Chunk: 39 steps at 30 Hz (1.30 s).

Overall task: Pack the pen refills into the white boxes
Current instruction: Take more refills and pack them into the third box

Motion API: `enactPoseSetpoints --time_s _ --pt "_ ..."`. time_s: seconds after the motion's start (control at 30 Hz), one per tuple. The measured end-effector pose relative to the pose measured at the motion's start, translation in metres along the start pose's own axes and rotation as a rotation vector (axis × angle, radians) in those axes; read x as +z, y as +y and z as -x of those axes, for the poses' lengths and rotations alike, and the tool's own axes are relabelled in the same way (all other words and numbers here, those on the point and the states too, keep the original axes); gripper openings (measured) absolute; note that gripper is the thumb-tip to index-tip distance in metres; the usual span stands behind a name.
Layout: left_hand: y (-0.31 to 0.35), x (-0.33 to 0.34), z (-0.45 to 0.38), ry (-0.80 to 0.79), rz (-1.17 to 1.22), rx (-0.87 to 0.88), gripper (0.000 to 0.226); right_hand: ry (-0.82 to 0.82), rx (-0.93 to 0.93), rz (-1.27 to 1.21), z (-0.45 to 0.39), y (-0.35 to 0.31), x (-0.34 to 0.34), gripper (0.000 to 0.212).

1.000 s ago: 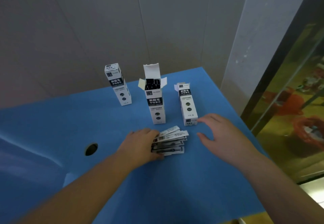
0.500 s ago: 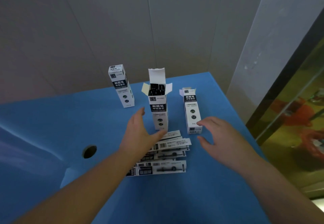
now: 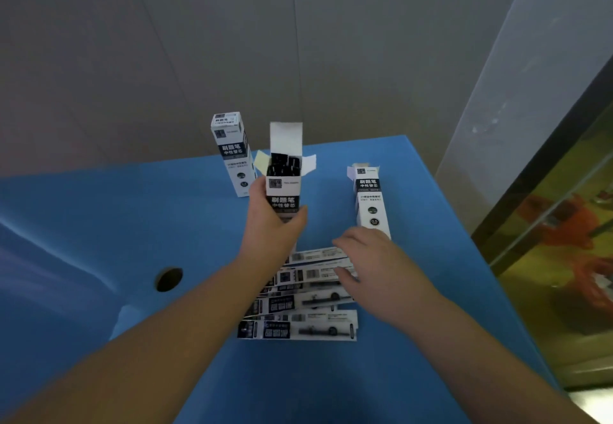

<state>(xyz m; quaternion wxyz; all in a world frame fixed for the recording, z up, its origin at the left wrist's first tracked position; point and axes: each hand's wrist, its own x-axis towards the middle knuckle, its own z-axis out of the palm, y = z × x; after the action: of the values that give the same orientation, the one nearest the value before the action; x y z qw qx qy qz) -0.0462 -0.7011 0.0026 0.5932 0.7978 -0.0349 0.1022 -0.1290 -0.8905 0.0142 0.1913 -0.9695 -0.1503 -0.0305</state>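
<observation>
Three white boxes are seen standing on the blue table (image 3: 414, 374). The open box (image 3: 284, 188) in the middle is gripped by the left hand (image 3: 270, 227): its thumb is pressed on the right side of the box, and the other fingers (image 3: 257, 191) are curled round the left side. Black refill ends are seen sticking up inside this box, just above the fingers, and its top flap is stood straight up. The closed box (image 3: 232, 151) is found behind and to the left of the left hand, apart from it. The third box (image 3: 371, 201) is stood just behind the right hand (image 3: 374, 267), very near its fingertips; whether they touch cannot be told.

Many flat refill packs (image 3: 298, 307) are spread in a loose pile on the table, below the left hand and between the two arms. The right hand is laid over the right end of the top packs with its fingers relaxed and spread, and nothing is held by it. A round hole (image 3: 169, 278) is seen in the table, well to the left of the left arm.
</observation>
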Motion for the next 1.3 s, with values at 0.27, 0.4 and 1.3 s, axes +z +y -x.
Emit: enactPoseSetpoints --time_s 0.27,0.4,1.3 --pt "-0.006 -0.076 0.043 0.176 -0.005 0.068 0.072 -0.219 -0.104 0.154 -0.022 -0.023 0.026 0.018" --pt "-0.027 -0.098 0.069 0.239 -0.021 0.09 0.067 -0.238 -0.094 0.17 -0.026 -0.025 0.029 0.02" --pt "-0.078 -0.093 0.099 0.147 -0.112 0.033 0.067 0.111 0.231 -0.765 -0.006 -0.063 -0.061 0.012"
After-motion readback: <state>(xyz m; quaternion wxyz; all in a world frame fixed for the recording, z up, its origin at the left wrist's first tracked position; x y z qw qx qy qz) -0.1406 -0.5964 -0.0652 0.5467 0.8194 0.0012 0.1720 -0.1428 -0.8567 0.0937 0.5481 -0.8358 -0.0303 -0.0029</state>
